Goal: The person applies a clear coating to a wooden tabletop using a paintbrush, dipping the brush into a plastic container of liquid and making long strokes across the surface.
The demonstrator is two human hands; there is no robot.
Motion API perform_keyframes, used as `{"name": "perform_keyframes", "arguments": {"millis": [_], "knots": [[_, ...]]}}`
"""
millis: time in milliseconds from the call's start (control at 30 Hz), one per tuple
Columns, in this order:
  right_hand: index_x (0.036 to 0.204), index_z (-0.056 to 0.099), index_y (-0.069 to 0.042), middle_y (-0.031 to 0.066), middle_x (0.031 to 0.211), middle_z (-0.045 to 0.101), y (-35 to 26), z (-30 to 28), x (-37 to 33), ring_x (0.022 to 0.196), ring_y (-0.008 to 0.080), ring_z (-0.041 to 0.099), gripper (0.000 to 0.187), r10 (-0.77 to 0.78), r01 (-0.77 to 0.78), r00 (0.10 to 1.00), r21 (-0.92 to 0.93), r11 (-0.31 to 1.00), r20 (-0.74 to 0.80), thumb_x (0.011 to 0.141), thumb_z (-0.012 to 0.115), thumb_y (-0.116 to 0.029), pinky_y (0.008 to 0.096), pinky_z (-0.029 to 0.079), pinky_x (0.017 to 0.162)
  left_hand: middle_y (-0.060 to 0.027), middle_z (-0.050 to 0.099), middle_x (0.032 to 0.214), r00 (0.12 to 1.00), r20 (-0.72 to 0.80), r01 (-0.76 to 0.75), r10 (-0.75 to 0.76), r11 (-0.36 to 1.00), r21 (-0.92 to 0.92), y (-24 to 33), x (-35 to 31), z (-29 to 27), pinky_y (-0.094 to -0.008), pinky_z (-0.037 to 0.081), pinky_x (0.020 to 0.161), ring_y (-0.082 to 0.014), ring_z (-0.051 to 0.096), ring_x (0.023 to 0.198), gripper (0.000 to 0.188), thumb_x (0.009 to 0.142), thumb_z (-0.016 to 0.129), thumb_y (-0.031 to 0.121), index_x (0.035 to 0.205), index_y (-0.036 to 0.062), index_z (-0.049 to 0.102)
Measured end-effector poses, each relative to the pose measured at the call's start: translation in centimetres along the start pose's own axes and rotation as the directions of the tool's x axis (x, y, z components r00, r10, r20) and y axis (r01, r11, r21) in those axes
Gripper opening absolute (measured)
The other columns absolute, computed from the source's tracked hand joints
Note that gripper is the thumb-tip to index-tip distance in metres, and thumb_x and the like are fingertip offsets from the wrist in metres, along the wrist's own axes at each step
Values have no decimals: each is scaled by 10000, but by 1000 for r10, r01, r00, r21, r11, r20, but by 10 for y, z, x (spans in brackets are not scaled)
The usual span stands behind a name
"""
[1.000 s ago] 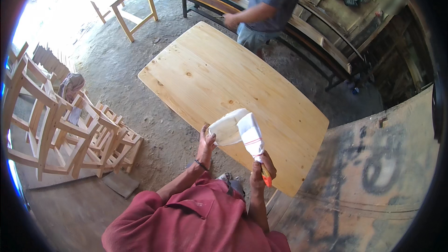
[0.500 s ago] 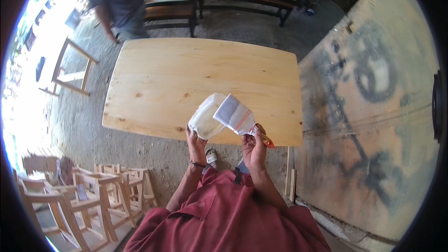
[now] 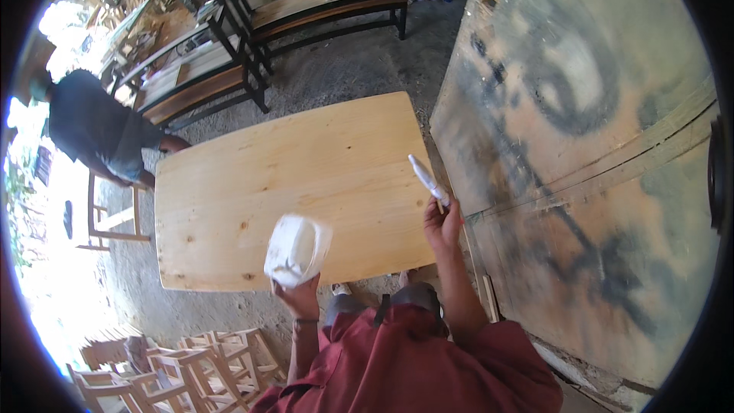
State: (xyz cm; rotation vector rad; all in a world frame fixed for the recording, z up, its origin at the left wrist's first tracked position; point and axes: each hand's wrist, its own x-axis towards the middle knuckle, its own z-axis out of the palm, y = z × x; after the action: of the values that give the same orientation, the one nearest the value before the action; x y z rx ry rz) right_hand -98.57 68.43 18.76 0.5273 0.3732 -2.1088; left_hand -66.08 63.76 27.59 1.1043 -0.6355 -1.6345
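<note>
A whitish plastic container (image 3: 293, 251), slightly blurred and tilted, is held from below in my left hand (image 3: 300, 298) over the near edge of the wooden table (image 3: 306, 164). What it contains I cannot make out. My right hand (image 3: 443, 226) is closed round the handle of a wide paintbrush (image 3: 427, 178), whose head looks wrapped in white. The brush is seen edge-on, pointing up and away over the table's right end. Neither the brush nor the container touches the tabletop as far as I can see.
A person (image 3: 95, 126) bends over a small wooden frame (image 3: 118, 218) at the left. Dark-framed benches (image 3: 329, 4) stand behind the table. A stained board wall (image 3: 566, 153) runs close along the right. Several wooden stools (image 3: 199, 363) crowd the lower left.
My hands have moved apart: the container went left and down, the brush right and turned edge-on. My view has swung, and the other person now bends over the wooden frame.
</note>
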Motion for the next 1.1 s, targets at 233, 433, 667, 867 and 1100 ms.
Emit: {"name": "perform_keyframes", "arguments": {"millis": [233,433,667,867,1100], "knots": [[926,597,-26,93,851,666,-104,-42,246,753,190,667,223,-113,109,979,-34,993,-169,899,605,-248,250,593,659,-107,275,1522,1000,-7,3,-6,936,-352,-38,-32,-13,-561,303,1038,-358,266,1387,764,797,442,695,1421,267,333],[885,565,-48,78,785,636,-85,16,336,712,170,661,231,-235,146,914,-270,952,-331,866,653,-260,240,586,614,-120,208,1541,945,-313,-179,96,952,-249,-19,-70,16,-605,232,1081,-380,215,1403,870,793,443,699,1495,237,216],[792,596,35,105,663,649,-90,77,346,503,156,636,442,-519,178,838,-812,556,-171,831,708,-391,238,526,438,-129,217,1534,861,-476,-278,179,949,-146,-16,-88,41,-598,292,1063,-406,237,1387,895,784,475,695,1499,235,195],[777,688,63,197,807,697,-120,74,368,878,350,666,761,-744,-133,668,-988,-85,-26,847,481,-666,436,474,843,-126,226,1530,898,-413,-276,155,927,-253,-37,-84,-2,-590,310,1058,-394,256,1382,901,780,501,677,1498,224,199],[899,636,72,135,915,664,-135,77,374,779,242,684,684,-645,8,750,-973,232,-148,820,616,-608,348,602,616,-126,215,1535,831,-535,-322,151,915,-242,-38,-91,38,-588,278,1081,-381,232,1396,893,772,532,650,1491,226,215]]}}
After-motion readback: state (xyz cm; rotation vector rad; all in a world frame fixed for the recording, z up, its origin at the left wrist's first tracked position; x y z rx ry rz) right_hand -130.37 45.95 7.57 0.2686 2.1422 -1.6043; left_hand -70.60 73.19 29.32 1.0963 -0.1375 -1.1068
